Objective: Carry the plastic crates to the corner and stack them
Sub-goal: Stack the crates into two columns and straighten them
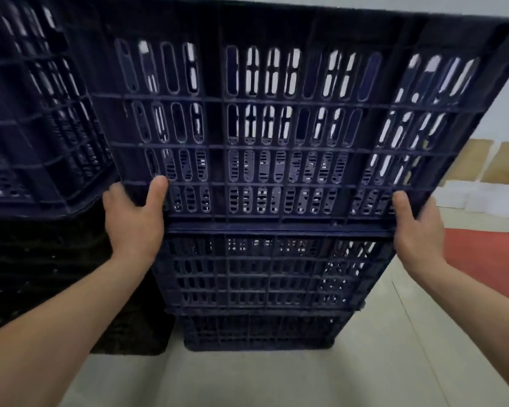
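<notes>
A dark blue slotted plastic crate (pixel 276 118) fills the upper middle of the head view, sitting on top of a stack of two more blue crates (pixel 262 277) on the floor. My left hand (pixel 135 218) grips its lower left corner, thumb lying on the front wall and fingers round the side. My right hand (pixel 417 230) holds the lower right corner the same way, thumb on the front. The fingers behind the crate are hidden.
Another stack of dark crates (pixel 41 127) stands close on the left, with black crates (pixel 41 274) under it. Pale floor (pixel 276 383) lies in front. A red floor patch (pixel 488 254), white boxes (pixel 482 198) and cardboard (pixel 506 163) are at the right.
</notes>
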